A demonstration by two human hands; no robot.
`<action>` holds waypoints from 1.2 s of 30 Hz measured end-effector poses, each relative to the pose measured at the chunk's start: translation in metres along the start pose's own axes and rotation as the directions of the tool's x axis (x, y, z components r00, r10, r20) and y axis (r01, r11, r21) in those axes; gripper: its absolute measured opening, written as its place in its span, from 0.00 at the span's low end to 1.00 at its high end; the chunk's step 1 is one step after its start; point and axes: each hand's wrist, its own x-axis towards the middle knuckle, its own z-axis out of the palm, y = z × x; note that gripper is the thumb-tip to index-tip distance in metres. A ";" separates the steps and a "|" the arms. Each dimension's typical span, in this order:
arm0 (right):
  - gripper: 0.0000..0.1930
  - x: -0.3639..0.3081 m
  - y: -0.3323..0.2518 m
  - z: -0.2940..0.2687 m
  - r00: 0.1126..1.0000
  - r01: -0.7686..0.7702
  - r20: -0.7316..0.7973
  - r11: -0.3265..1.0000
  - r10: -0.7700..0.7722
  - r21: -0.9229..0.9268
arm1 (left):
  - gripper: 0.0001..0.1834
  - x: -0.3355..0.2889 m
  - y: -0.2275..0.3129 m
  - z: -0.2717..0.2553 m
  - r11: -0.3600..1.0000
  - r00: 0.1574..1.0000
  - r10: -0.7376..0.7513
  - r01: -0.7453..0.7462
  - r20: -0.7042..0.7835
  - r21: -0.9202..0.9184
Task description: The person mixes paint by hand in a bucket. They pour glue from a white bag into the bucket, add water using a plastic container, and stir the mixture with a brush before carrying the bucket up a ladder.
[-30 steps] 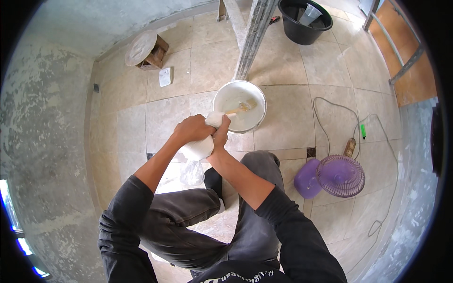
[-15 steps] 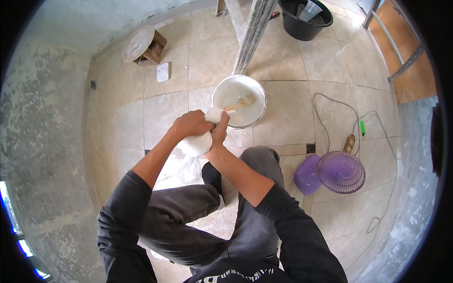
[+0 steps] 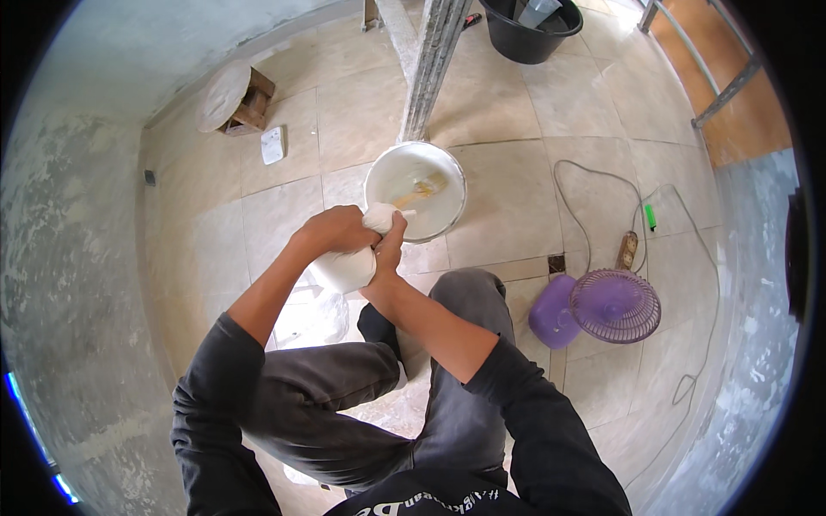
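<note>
In front of me, both hands grip a white plastic bag (image 3: 342, 272) with whitish contents, squeezed narrow between a small upper bulge and a larger body below. My left hand (image 3: 338, 230) closes around it from the left, knuckles up. My right hand (image 3: 389, 247) clasps the narrow part from the right, thumb up by the bulge. Just beyond them stands a white bucket (image 3: 459, 202), its inside coated with pale liquid. A tan, brush-like tool (image 3: 428, 189) lies inside, partly covered. The bag's top end is close to the bucket's near rim.
A paint-spattered ladder leg (image 3: 430, 77) stands behind the bucket. To the right are a purple fan (image 3: 615, 306), a power strip (image 3: 628, 250) and a looping cable (image 3: 637, 185). Farther off sit a black tub (image 3: 533, 45) and a wooden stool (image 3: 248, 107). Clear plastic (image 3: 325, 316) lies near my foot.
The whole view has shifted, so the bucket and floor things appear farther left. Both hands still grip the bag, its lower body tilted a little more to the left.
</note>
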 end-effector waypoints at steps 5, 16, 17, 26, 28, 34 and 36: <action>0.36 -0.007 -0.005 0.006 0.999 0.006 -0.042 1.000 -0.007 -0.015 | 0.22 0.007 -0.002 0.002 1.000 1.000 0.003 -0.003 0.015 -0.009; 0.33 0.002 -0.001 -0.002 1.000 0.027 -0.012 0.998 -0.027 -0.056 | 0.23 0.011 -0.007 0.003 0.997 1.000 0.016 -0.018 -0.019 -0.080; 0.33 0.004 -0.002 -0.003 1.000 0.027 0.005 0.996 -0.026 -0.089 | 0.22 0.012 -0.007 0.004 0.997 1.000 0.023 -0.025 -0.021 -0.078; 0.32 0.010 0.002 -0.010 0.998 0.064 0.034 0.989 -0.060 -0.133 | 0.22 0.013 -0.009 0.007 0.998 1.000 0.025 -0.025 -0.012 -0.061; 0.31 0.008 0.002 -0.010 0.997 0.077 0.030 0.991 -0.074 -0.113 | 0.21 0.012 -0.009 0.007 0.999 1.000 0.026 -0.027 -0.011 -0.041; 0.30 0.000 -0.004 -0.005 0.996 0.085 -0.032 0.991 -0.089 -0.105 | 0.23 0.006 -0.002 0.004 0.995 0.999 0.024 -0.026 -0.027 -0.096; 0.30 0.001 -0.005 -0.006 0.997 0.080 -0.002 0.993 -0.081 -0.085 | 0.22 0.007 -0.001 0.005 0.997 1.000 0.022 -0.023 -0.010 -0.073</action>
